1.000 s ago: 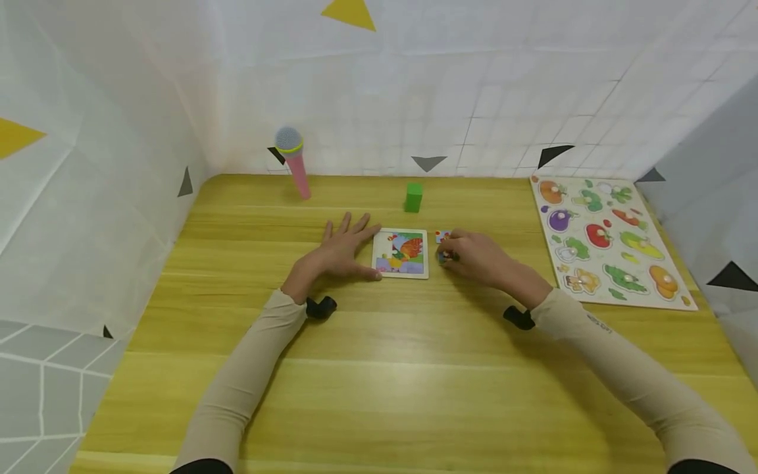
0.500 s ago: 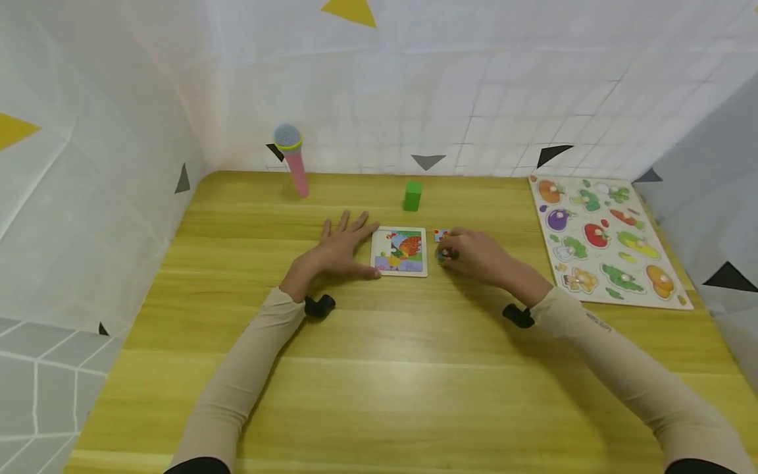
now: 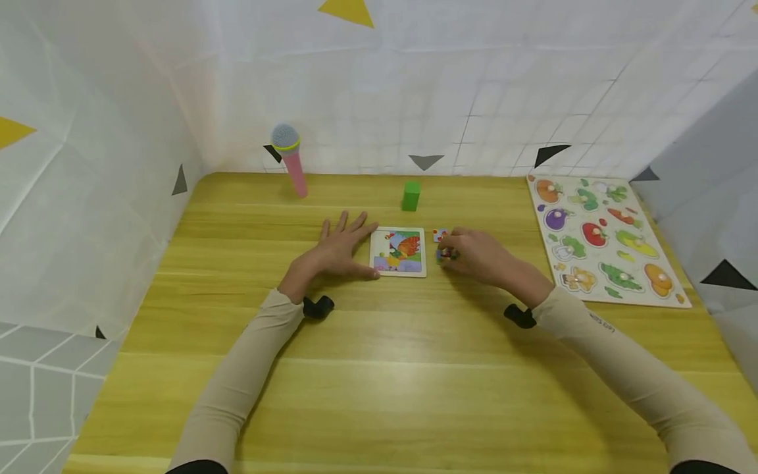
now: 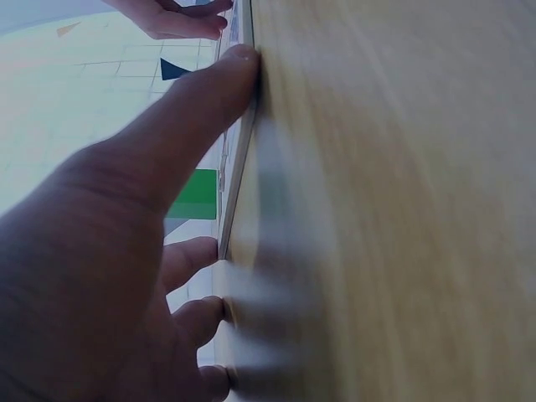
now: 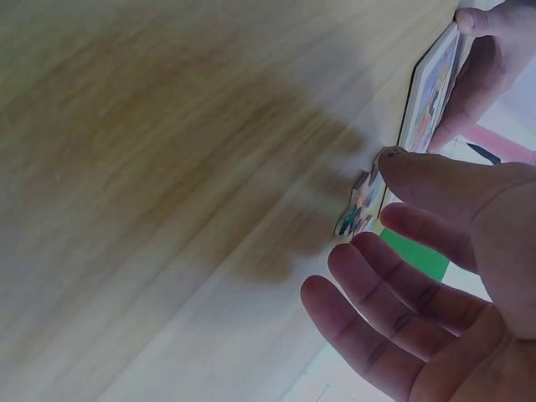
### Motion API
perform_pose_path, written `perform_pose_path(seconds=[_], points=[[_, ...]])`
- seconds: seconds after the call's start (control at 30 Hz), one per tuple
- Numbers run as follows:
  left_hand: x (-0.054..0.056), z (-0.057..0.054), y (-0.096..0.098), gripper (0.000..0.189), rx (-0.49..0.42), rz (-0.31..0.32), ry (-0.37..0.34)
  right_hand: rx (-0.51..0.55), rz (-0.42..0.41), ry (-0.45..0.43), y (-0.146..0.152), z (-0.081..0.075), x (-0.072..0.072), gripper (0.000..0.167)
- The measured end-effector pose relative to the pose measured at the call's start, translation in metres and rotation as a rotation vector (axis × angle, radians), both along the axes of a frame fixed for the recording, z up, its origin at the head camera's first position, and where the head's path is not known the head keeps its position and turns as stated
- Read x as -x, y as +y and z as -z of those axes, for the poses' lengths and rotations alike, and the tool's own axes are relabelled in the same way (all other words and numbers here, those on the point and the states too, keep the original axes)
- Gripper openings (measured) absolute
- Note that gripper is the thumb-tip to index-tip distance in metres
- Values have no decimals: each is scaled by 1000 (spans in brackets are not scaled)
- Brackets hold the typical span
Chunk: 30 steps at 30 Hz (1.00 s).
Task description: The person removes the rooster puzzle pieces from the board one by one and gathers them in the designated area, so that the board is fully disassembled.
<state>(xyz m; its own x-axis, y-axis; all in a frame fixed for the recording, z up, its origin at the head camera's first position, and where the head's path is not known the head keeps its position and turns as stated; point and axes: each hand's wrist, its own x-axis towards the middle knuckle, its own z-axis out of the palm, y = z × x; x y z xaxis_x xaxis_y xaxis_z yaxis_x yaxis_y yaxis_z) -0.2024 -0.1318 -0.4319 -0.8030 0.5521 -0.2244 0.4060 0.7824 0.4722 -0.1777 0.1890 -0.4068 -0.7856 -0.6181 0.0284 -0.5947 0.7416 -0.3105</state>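
Observation:
In the head view my left hand (image 3: 334, 253) lies with fingers spread at the left side of a small framed jigsaw puzzle (image 3: 425, 263) showing a hen. Its thumb touches the near left corner of the frame and its index finger the far left one; the left wrist view shows both at the edge. To the right of the frame, my right hand (image 3: 482, 259) pinches a colourful puzzle piece (image 5: 358, 205) between thumb and index finger, low over the table. The fingers partly hide it. Another puzzle piece (image 3: 439, 235) lies just beyond those fingers.
A green block (image 3: 411, 196) stands behind the puzzle. Farther left, a pink toy microphone (image 3: 295, 170) is near the back edge. At the right lies a large vegetable peg board (image 3: 648, 296). White cloth walls enclose the wooden table (image 3: 379, 395).

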Motion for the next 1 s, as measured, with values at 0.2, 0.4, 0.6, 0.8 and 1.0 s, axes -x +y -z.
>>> perform_pose_path(seconds=[0.2, 0.4, 0.6, 0.8, 1.0], points=[[0, 1, 0, 111, 0, 4, -10, -7, 6, 6, -1, -3, -1, 27], [1, 1, -1, 110, -4, 1, -1, 30, -11, 10, -6, -8, 1, 31], [0, 0, -1, 110, -9, 2, 5, 8, -25, 15, -14, -15, 2, 32], [1, -1, -1, 111, 5, 12, 21, 2, -51, 1, -29, -18, 3, 37], [0, 1, -1, 112, 13, 21, 14, -7, -52, -30, -46, -16, 4, 38]])
